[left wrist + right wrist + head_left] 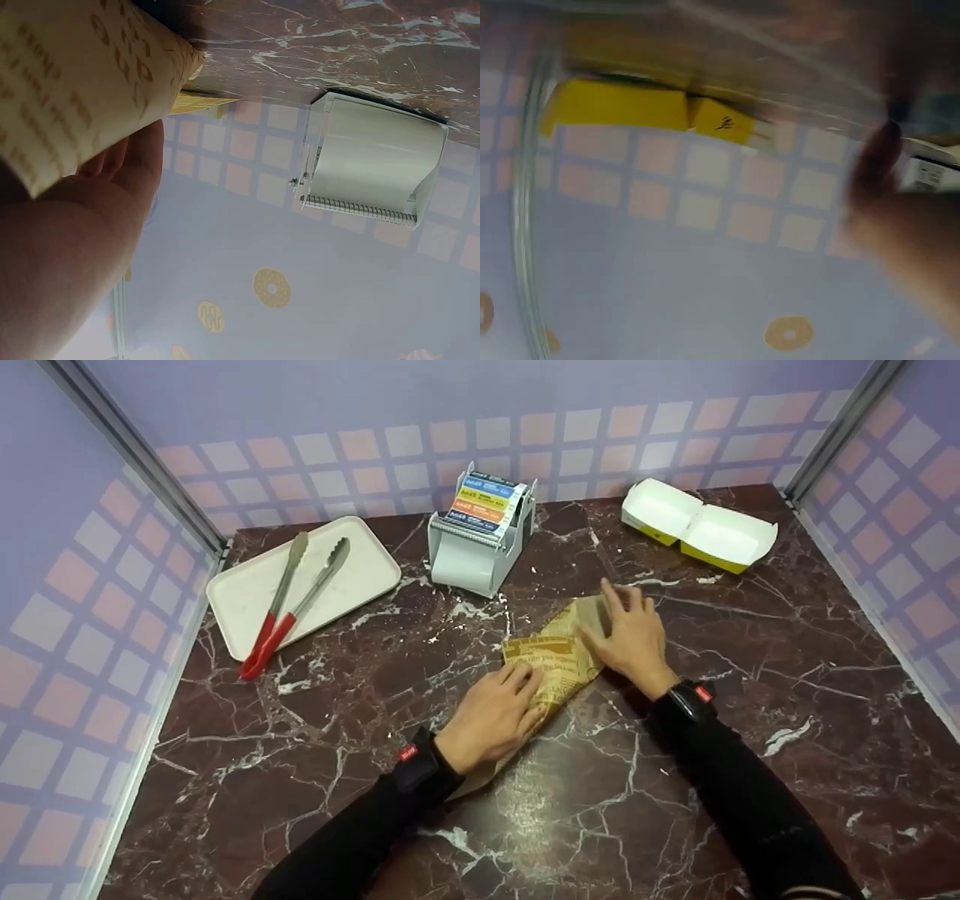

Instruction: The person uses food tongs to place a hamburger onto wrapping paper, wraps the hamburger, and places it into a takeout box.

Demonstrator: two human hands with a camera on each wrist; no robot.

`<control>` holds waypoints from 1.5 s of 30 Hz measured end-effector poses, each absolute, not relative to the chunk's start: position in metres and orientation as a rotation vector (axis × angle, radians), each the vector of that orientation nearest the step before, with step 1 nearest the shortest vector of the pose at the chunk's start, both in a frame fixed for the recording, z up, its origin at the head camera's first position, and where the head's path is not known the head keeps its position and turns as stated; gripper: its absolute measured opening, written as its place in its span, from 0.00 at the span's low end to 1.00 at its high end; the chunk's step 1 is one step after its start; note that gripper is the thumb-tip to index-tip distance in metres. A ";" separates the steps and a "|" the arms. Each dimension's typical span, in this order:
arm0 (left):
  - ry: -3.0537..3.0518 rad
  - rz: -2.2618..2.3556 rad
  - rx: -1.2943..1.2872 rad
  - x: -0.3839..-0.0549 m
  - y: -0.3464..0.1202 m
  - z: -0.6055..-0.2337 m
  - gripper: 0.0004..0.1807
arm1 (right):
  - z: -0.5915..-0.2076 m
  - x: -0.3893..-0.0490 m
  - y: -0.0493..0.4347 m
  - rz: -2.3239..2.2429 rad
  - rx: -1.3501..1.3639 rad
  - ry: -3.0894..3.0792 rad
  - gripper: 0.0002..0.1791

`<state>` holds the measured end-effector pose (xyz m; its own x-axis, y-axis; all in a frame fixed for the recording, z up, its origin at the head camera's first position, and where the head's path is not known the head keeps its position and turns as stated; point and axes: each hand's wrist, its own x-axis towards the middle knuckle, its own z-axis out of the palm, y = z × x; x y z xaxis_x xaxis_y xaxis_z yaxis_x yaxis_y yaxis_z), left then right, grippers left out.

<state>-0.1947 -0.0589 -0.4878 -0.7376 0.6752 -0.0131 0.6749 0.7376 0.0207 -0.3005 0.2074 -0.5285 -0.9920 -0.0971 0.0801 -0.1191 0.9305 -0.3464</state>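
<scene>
Counter [817,682]: walls hem far, left and right edges. Tray [367,562] with tongs [277,637] takes up far left corner, red handles jutting past tray's near rim. Label dispenser [484,540] stands tall, mid far edge; narrow lane between it and tray, wider lane to unfolded carton [731,536] near far right corner. Middle blocked: printed paper [559,667], left grip [495,712], right grip [634,634]. Sleeved forearms [750,795] cross near edge. Free strip along right edge.

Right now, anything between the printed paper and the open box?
Only the right hand, at the end of the printed paper nearest the open box; nothing else visible stands between them. The dispenser sits to one side.
</scene>
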 end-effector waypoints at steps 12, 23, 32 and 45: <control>2.912 0.040 1.141 -0.195 -0.061 -0.486 0.34 | -0.505 -0.291 0.210 1.148 -0.097 -3.168 0.74; 2.941 0.009 1.135 -0.194 -0.060 -0.489 0.33 | -0.518 -0.285 0.184 0.849 -0.090 -3.003 0.60; 2.918 -0.014 1.102 -0.193 -0.059 -0.489 0.33 | -0.521 -0.288 0.171 1.026 -0.159 -2.911 0.75; 2.927 0.020 1.155 -0.195 -0.061 -0.492 0.33 | -0.528 -0.284 0.177 1.274 0.145 -2.790 0.24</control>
<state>-0.1945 -0.0608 -0.4916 -0.7303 0.6831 0.0092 0.6831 0.7302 0.0103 -0.2842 0.1772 -0.5282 -0.9930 -0.0559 0.1038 -0.1151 0.6515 -0.7499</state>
